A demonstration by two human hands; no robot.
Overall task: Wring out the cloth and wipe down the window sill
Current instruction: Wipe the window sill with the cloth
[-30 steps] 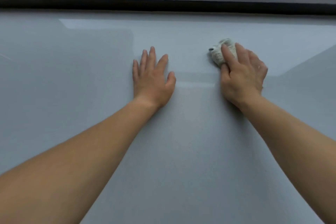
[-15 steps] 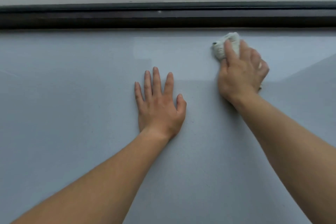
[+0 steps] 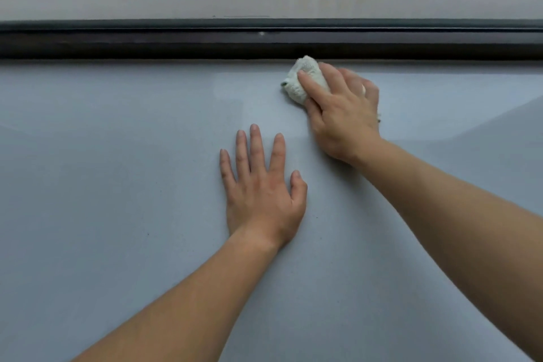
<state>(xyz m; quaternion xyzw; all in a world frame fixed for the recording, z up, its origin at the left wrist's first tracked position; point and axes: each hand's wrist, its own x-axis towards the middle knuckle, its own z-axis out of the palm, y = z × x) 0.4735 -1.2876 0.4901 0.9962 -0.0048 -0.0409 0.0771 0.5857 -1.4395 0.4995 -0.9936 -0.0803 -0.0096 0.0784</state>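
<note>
Right hand (image 3: 343,114), clutching the cloth (image 3: 299,82), has reached the window sill (image 3: 117,185) rear edge; left hand (image 3: 261,194) lies flat, fingers straight; wiping proceeds.

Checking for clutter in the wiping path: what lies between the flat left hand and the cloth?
Nothing but bare grey window sill, in the head view, separates the left hand from the cloth, which the right hand holds.

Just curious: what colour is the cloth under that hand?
The cloth is off-white, seen best in the head view.
</note>
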